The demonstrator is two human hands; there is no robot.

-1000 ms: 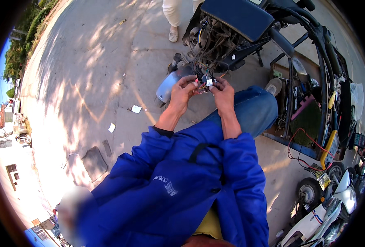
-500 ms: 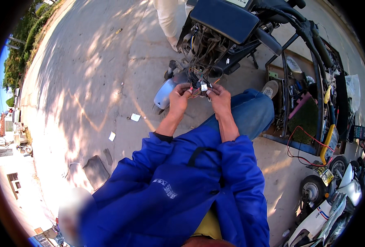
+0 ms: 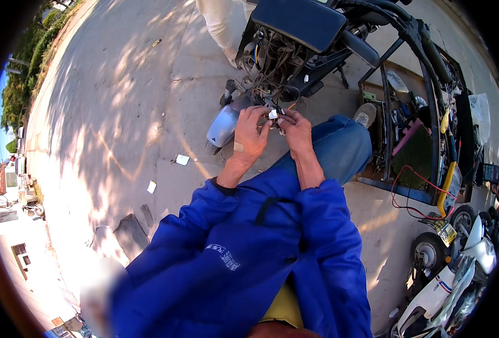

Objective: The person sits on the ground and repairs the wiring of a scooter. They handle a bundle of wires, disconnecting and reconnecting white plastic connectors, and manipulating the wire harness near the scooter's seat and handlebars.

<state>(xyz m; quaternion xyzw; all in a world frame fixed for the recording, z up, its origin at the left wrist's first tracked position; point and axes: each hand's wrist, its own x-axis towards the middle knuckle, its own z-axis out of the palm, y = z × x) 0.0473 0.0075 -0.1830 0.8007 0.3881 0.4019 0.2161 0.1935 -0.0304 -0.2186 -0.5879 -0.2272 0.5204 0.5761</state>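
Both my hands work at a bundle of thin wires that hangs from the open front of a dark vehicle frame [image 3: 277, 62]. My left hand [image 3: 250, 136] has a tan plaster near the wrist; its fingers and thumb close on the wires beside a small white connector [image 3: 273, 114]. Across from it, my right hand [image 3: 297, 134] pinches the wires on the connector's other side. My fingers hide much of what they grip. Left of the bundle, a silver-blue rounded shell [image 3: 227, 125] hangs low by the frame.
On the right stands an open metal frame holding tools [image 3: 398, 115], with a yellow meter or tool [image 3: 448, 183] and red and black leads [image 3: 397, 186]. White scooters [image 3: 438, 293] are parked lower right. Paper scraps [image 3: 182, 160] lie on the concrete. Another person's leg [image 3: 215, 22] is at the top.
My left hand has turned and opened its grip somewhat, its back now showing more, close to the white connector. My right hand stays at the wires. The view has shifted slightly.
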